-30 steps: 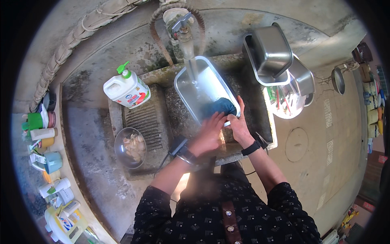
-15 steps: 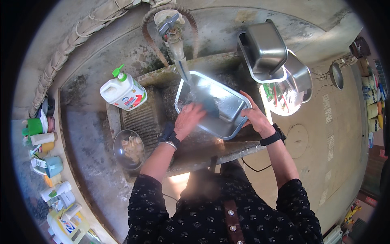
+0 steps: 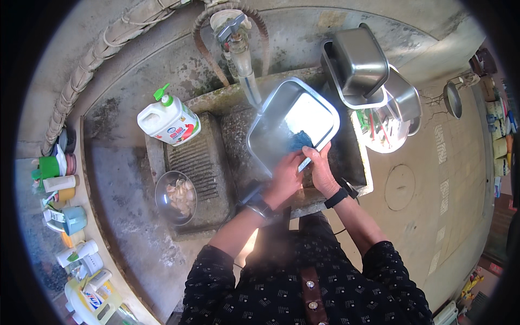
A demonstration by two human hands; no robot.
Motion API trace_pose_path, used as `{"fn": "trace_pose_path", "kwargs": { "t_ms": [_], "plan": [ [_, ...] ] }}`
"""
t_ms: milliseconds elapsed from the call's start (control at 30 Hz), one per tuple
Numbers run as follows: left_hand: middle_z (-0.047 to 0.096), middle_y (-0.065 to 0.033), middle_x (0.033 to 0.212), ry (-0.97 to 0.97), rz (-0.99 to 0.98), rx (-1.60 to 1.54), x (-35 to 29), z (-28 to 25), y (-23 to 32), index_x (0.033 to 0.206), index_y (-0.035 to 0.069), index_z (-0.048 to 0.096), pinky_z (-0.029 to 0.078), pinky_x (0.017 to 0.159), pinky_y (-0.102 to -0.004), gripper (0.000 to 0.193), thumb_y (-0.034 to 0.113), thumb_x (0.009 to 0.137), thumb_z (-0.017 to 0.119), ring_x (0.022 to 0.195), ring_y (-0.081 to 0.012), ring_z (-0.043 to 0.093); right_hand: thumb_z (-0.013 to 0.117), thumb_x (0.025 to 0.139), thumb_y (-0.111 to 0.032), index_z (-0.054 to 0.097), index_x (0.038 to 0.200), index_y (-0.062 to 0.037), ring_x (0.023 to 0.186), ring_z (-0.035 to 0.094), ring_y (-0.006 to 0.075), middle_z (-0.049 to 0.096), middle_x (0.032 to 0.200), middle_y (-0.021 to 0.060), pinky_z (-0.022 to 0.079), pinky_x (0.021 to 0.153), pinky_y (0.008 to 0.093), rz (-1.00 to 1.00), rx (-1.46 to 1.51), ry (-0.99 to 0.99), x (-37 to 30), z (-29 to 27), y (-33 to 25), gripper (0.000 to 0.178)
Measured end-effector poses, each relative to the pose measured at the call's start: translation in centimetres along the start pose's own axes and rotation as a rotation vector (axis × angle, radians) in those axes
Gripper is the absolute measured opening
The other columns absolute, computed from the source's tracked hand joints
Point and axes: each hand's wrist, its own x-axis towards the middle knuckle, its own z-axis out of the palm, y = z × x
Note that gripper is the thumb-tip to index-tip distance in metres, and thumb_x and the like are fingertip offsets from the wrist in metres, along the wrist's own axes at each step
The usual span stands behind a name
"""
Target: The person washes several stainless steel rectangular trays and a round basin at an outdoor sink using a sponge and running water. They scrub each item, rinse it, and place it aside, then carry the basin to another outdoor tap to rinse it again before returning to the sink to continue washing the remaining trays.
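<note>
A rectangular stainless steel pan (image 3: 261,142) is tilted over the concrete sink (image 3: 238,127), its inside facing up and catching bright light. My right hand (image 3: 323,174) grips the pan's near rim, with the thumb over the edge. Close beside it, my left hand (image 3: 287,177) is closed on a dark blue cloth (image 3: 300,141), pressed to the pan's inner side near that rim. The left fingers are partly blurred. Above the pan's far left edge hangs the tap's pipe (image 3: 250,89).
More steel pans (image 3: 355,57) stack at the sink's back right corner. On the left stand a white pump bottle (image 3: 169,122) and a steel bowl (image 3: 176,198) of pale food pieces, beside the ribbed washboard (image 3: 189,162). Several bottles and cups line the left ledge (image 3: 100,227).
The pan has turned and tilted, its far end rising. My left hand moved right and nearer with the cloth; my right hand shifted from the pan's right side to its near rim.
</note>
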Motion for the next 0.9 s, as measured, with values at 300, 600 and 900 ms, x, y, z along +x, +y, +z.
{"fn": "trace_pose_path", "kwargs": {
  "t_ms": [300, 600, 900],
  "plan": [
    [0.059, -0.0068, 0.122, -0.332, 0.267, 0.379, -0.7, -3.0, -6.2, 0.102, 0.010, 0.067, 0.046, 0.093, -0.0411, 0.033, -0.001, 0.072, 0.059, 0.109, -0.0285, 0.053, 0.072, 0.071, -0.051, 0.012, 0.149, -0.0142, 0.128, 0.038, 0.0279, 0.035, 0.141, 0.0126, 0.035, 0.097, 0.0494, 0.230, -0.210, -0.070, 1.8, -2.8, -5.5, 0.105],
    [0.062, -0.0128, 0.110, 0.069, 0.017, -0.038, 0.0, 1.2, -0.9, 0.107, 0.003, 0.063, 0.044, 0.089, -0.0434, 0.025, 0.000, 0.084, 0.055, 0.102, -0.0356, 0.056, 0.067, 0.088, -0.037, -0.020, 0.150, -0.0084, 0.136, 0.027, 0.0268, 0.025, 0.146, 0.0163, 0.024, 0.113, 0.0393, 0.041, -0.125, -0.163, -1.7, -0.8, -1.3, 0.111],
    [0.058, -0.0176, 0.119, -0.066, -0.035, -0.064, -0.8, 1.6, -0.8, 0.103, 0.002, 0.060, 0.047, 0.091, -0.0420, 0.021, 0.004, 0.082, 0.058, 0.107, -0.0365, 0.055, 0.071, 0.081, -0.027, 0.001, 0.151, -0.0103, 0.106, 0.049, 0.0210, 0.043, 0.120, 0.0137, 0.047, 0.088, 0.0356, -0.026, -0.304, 0.043, -1.2, -1.2, 0.4, 0.101]
  ]
}}
